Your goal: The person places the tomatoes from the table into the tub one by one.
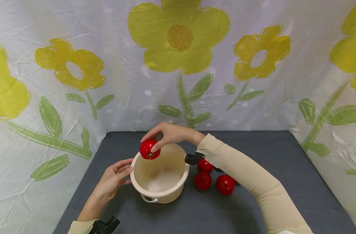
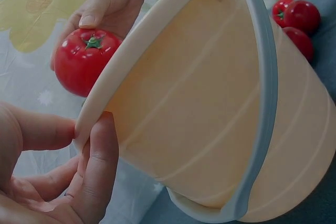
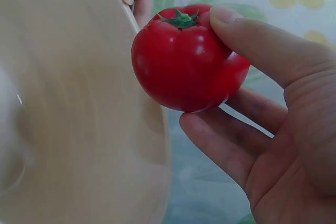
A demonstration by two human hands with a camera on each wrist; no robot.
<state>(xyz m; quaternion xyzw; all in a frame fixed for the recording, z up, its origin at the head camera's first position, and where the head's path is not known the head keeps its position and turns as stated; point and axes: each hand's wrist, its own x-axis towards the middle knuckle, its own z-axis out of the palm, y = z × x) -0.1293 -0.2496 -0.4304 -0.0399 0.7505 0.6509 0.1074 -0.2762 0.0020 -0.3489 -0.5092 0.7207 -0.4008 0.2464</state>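
Observation:
A cream bucket (image 1: 160, 191) with a pale grey-blue handle (image 2: 266, 77) stands on the dark table. My left hand (image 1: 114, 178) pinches its rim at the left, thumb on one side and fingers on the other in the left wrist view. Above the rim's far left part, my right hand (image 1: 169, 135) holds a red tomato (image 1: 150, 149) with a green stem top. The right wrist view shows the tomato (image 3: 189, 59) between thumb and fingertips, beside the bucket's wall (image 3: 94, 103). Inside the bucket only the bare bottom shows in the head view.
Several more red tomatoes (image 1: 225, 185) lie right of the bucket, partly hidden under the right sleeve (image 1: 242, 172). A dark grey cloth covers the table (image 1: 283, 156). Behind it hangs a white curtain (image 1: 122, 107) with yellow flowers.

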